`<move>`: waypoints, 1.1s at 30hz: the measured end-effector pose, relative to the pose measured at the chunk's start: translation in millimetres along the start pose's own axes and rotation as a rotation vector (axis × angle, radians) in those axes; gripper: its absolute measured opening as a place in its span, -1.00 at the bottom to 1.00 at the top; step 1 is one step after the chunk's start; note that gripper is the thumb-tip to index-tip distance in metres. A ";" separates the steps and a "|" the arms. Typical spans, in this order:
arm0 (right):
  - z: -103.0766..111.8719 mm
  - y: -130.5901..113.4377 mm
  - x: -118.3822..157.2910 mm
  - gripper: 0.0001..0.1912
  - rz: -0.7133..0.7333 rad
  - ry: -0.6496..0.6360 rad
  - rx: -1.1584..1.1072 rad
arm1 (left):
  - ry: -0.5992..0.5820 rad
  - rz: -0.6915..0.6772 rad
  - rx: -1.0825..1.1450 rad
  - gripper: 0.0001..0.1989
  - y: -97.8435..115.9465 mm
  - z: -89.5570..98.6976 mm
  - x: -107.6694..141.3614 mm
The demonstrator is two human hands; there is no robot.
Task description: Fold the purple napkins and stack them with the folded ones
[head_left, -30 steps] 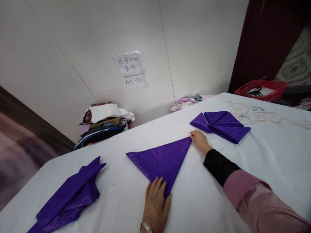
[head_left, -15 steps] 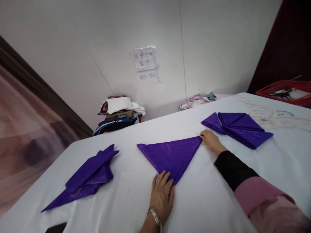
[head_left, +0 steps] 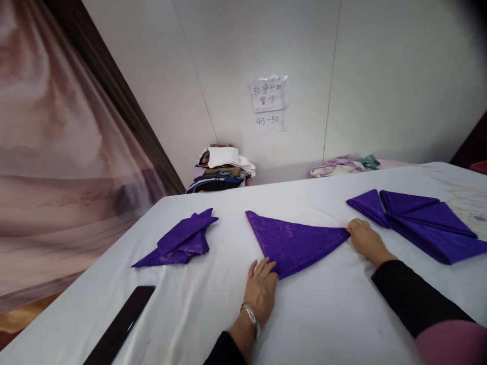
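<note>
A purple cloth napkin point(head_left: 300, 246), folded into a triangle, lies on the white tablecloth in front of me. My right hand point(head_left: 367, 241) pinches its right-hand corner between thumb and fingers. Over the near corner rests my left hand point(head_left: 261, 286), fingers stretched out, with a silver bangle at the wrist. To the left lies a purple napkin folded into a pointed, layered shape point(head_left: 182, 241). Beyond my right hand are several folded purple napkins point(head_left: 426, 228), spread like a fan.
A black flat object point(head_left: 119, 324) lies near the front left of the table point(head_left: 190, 314). Stacked clothes point(head_left: 220, 170) and a heap of pale cloth point(head_left: 340, 166) are behind the table's far edge. A curtain point(head_left: 68, 152) hangs at left; a handwritten sign point(head_left: 268, 104) is on the wall.
My view has swung left, bringing more of the curtain and the black object into sight. The right-hand corner sits lower, nearer me, still in my right hand. My left hand stays at the near corner.
</note>
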State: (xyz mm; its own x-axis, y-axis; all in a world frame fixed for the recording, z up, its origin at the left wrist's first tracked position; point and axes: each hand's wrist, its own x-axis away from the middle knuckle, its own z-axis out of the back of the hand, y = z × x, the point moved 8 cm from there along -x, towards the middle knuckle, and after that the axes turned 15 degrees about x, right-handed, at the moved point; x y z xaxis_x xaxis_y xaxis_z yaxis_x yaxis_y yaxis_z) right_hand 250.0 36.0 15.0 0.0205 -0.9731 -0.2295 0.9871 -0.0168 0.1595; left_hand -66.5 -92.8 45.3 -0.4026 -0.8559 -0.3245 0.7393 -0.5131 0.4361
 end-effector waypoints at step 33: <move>57.8 -30.4 178.0 -0.81 0.212 -0.193 -0.236 | -0.142 0.081 0.041 -0.44 23.5 -5.9 44.3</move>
State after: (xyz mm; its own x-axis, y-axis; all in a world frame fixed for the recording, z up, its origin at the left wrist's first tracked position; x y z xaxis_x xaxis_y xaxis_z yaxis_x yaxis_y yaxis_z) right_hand 214.4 -150.0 24.7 0.2202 -0.9751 -0.0264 0.9741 0.2212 -0.0472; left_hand -63.8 -142.4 36.2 -0.4175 -0.8934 -0.1662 0.7507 -0.4421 0.4909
